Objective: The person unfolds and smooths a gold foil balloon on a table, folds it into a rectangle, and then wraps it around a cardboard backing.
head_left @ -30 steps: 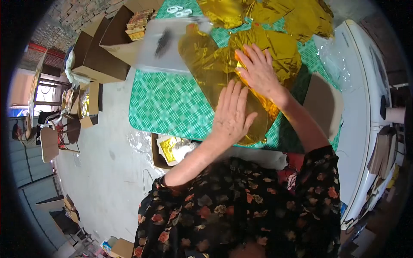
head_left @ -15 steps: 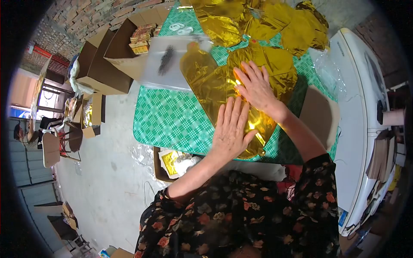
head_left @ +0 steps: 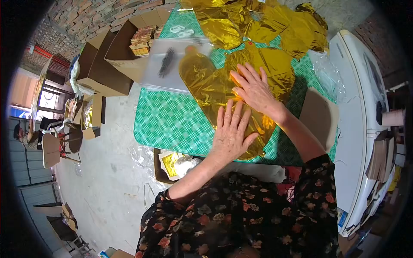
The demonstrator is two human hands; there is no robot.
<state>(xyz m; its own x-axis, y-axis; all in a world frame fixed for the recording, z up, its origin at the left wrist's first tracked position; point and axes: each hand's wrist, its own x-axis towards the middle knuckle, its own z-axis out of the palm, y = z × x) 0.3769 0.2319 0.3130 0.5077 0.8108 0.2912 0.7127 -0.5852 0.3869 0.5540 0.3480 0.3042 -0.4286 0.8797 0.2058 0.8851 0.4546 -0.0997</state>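
Note:
A flat gold foil balloon [head_left: 277,64], heart-shaped with two rounded lobes, lies creased on the green checked tablecloth [head_left: 167,122]. My left hand [head_left: 231,138] rests palm down on its lower part, fingers spread and pointing away from me. Higher up and to the right, my right hand [head_left: 256,92] also presses flat on the foil, fingers apart. The left lobe overlaps a stack of clear plastic bags [head_left: 150,73]. More gold foil sheets [head_left: 262,28] are heaped at the table's far edge.
Cardboard boxes [head_left: 118,60] stand left of the table, one holding small packets [head_left: 142,41]. On the right are a brown card sheet [head_left: 320,116], crumpled clear plastic [head_left: 327,73] and a white fridge-like appliance [head_left: 350,129]. An open box [head_left: 161,174] sits below the table's front edge.
My left hand has slid slightly toward me, its fingers a little wider apart. My right hand has moved slightly left, and the foil's shine and creases look different under both hands.

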